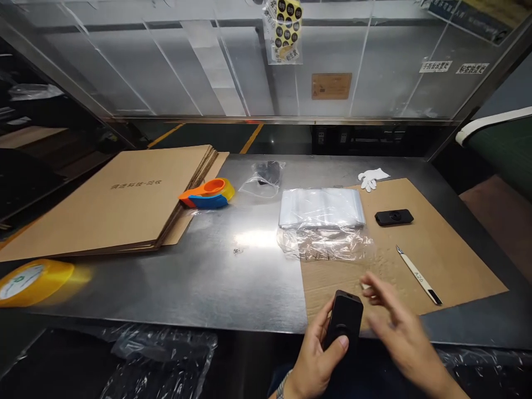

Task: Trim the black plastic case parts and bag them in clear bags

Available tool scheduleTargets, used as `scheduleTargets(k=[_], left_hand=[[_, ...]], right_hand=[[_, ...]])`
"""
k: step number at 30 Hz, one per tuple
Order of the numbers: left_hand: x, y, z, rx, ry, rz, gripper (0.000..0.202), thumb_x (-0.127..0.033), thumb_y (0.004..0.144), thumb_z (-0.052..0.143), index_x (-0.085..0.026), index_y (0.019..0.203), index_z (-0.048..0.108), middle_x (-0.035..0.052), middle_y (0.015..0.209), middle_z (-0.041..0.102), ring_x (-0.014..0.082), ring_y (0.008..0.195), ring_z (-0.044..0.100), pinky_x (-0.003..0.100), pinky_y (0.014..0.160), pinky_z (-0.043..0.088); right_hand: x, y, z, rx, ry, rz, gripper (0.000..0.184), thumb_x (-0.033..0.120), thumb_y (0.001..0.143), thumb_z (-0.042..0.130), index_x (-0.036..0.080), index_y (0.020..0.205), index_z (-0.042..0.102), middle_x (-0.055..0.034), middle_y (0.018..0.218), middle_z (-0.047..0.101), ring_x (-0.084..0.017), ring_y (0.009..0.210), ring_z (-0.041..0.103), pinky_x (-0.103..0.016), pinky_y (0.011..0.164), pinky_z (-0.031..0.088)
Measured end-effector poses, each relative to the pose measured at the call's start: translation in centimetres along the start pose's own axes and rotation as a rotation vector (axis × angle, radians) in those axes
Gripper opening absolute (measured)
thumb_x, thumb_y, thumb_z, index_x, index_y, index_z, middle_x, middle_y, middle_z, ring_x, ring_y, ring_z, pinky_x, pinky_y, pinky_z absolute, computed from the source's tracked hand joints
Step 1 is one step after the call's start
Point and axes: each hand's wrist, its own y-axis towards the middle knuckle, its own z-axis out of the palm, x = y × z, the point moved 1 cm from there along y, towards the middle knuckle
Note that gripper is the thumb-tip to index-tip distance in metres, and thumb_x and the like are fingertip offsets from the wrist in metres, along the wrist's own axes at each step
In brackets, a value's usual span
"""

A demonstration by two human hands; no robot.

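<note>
My left hand [316,360] grips a small black device [344,320] upright near the table's front edge, thumb pressed on its front. Just to its right my right hand [394,327] hovers with fingers stretched out and blurred by motion; a small whitish bit shows by its fingertips, too blurred to name. Both hands are over the near edge of a brown cardboard sheet [449,260]. A second black device [394,217] lies flat on that sheet further back. A thin craft knife [418,275] lies on the sheet to the right of my right hand.
A stack of clear plastic bags [321,208] and a crumpled clear wrapper [326,244] lie mid-table. Flat cardboard boxes [120,202] are piled left, with an orange-blue tape dispenser [208,194], a yellow tape roll [29,281], a small bag [266,177], a white glove [372,178].
</note>
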Motion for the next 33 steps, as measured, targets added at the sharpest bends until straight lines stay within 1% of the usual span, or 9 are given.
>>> scheduleTargets(k=[4, 8, 11, 16, 21, 25, 27, 30, 33], left_hand=[[1.1, -0.6, -0.1, 0.013, 0.13, 0.034, 0.055, -0.026, 0.08, 0.06, -0.028, 0.131, 0.04, 0.0031, 0.142, 0.036, 0.022, 0.132, 0.028, 0.037, 0.111, 0.02], [2.2, -1.1, 0.1, -0.101, 0.184, 0.051, 0.057, -0.029, 0.079, 0.06, -0.021, 0.131, 0.04, 0.0075, 0.142, 0.036, 0.0252, 0.13, 0.03, 0.041, 0.111, 0.022], [1.7, -0.9, 0.6, -0.071, 0.11, 0.005, 0.058, -0.029, 0.078, 0.062, -0.02, 0.131, 0.041, 0.0078, 0.139, 0.04, 0.026, 0.13, 0.031, 0.04, 0.111, 0.022], [2.6, -1.1, 0.4, -0.122, -0.005, -0.036, 0.059, -0.033, 0.073, 0.066, -0.02, 0.127, 0.047, 0.0096, 0.132, 0.049, 0.0301, 0.124, 0.039, 0.045, 0.107, 0.031], [4.8, -2.3, -0.1, -0.342, 0.307, 0.047, 0.055, -0.036, 0.074, 0.064, -0.017, 0.124, 0.05, 0.0133, 0.13, 0.049, 0.0303, 0.124, 0.039, 0.044, 0.107, 0.03], [2.9, -1.7, 0.5, -0.167, 0.156, -0.064, 0.058, -0.034, 0.074, 0.065, -0.018, 0.127, 0.046, 0.0123, 0.134, 0.046, 0.0276, 0.124, 0.039, 0.04, 0.107, 0.028], [1.7, -1.1, 1.0, -0.042, 0.014, -0.152, 0.063, -0.035, 0.073, 0.066, -0.018, 0.129, 0.043, 0.0132, 0.128, 0.052, 0.0278, 0.115, 0.049, 0.04, 0.099, 0.04], [0.8, -0.6, 1.4, 0.004, -0.135, -0.213, 0.068, -0.037, 0.07, 0.068, -0.017, 0.13, 0.043, 0.0152, 0.114, 0.06, 0.0258, 0.089, 0.06, 0.036, 0.072, 0.052], [0.9, -0.7, 1.4, -0.034, -0.145, -0.173, 0.07, -0.038, 0.068, 0.07, -0.019, 0.13, 0.044, 0.0155, 0.122, 0.055, 0.0305, 0.098, 0.057, 0.038, 0.074, 0.052]], right_hand=[[-0.4, 1.5, 2.3, 0.245, -0.022, 0.089, 0.037, 0.038, 0.084, 0.055, 0.019, 0.116, 0.054, -0.0084, 0.104, 0.061, -0.023, 0.092, 0.057, -0.033, 0.077, 0.047], [-0.7, 2.0, 3.5, 0.158, -0.119, 0.164, 0.034, 0.047, 0.085, 0.049, 0.016, 0.08, 0.061, -0.0027, 0.066, 0.06, -0.014, 0.05, 0.048, -0.027, 0.049, 0.037], [-1.1, 2.2, 3.2, 0.178, -0.002, 0.185, 0.043, 0.05, 0.088, 0.042, 0.015, 0.071, 0.059, -0.0023, 0.063, 0.056, -0.016, 0.056, 0.05, -0.026, 0.053, 0.038], [-1.0, 1.7, 1.7, 0.404, 0.206, 0.22, 0.032, 0.033, 0.083, 0.056, 0.02, 0.112, 0.052, -0.0031, 0.099, 0.06, -0.02, 0.094, 0.054, -0.028, 0.079, 0.041], [-0.9, 1.2, 2.8, 0.285, -0.018, 0.197, 0.018, 0.034, 0.08, 0.058, 0.018, 0.087, 0.054, 0.0002, 0.075, 0.058, -0.016, 0.068, 0.053, -0.025, 0.061, 0.038], [-1.7, 1.7, 3.9, 0.143, 0.003, 0.248, 0.041, 0.052, 0.085, 0.046, 0.017, 0.064, 0.048, 0.0018, 0.057, 0.046, -0.013, 0.053, 0.041, -0.025, 0.05, 0.031], [-2.0, 2.0, 3.8, 0.156, 0.09, 0.283, 0.05, 0.057, 0.088, 0.035, 0.017, 0.059, 0.044, 0.0022, 0.054, 0.042, -0.012, 0.05, 0.04, -0.024, 0.047, 0.031], [-1.6, 2.1, 3.0, 0.235, 0.269, 0.352, 0.053, 0.057, 0.09, 0.031, 0.015, 0.065, 0.053, 0.0014, 0.053, 0.047, -0.012, 0.049, 0.044, -0.023, 0.048, 0.037], [-0.9, 1.8, 2.2, 0.224, 0.414, 0.396, 0.046, 0.055, 0.088, 0.041, 0.015, 0.088, 0.063, -0.0015, 0.063, 0.057, -0.014, 0.055, 0.051, -0.025, 0.054, 0.042]])
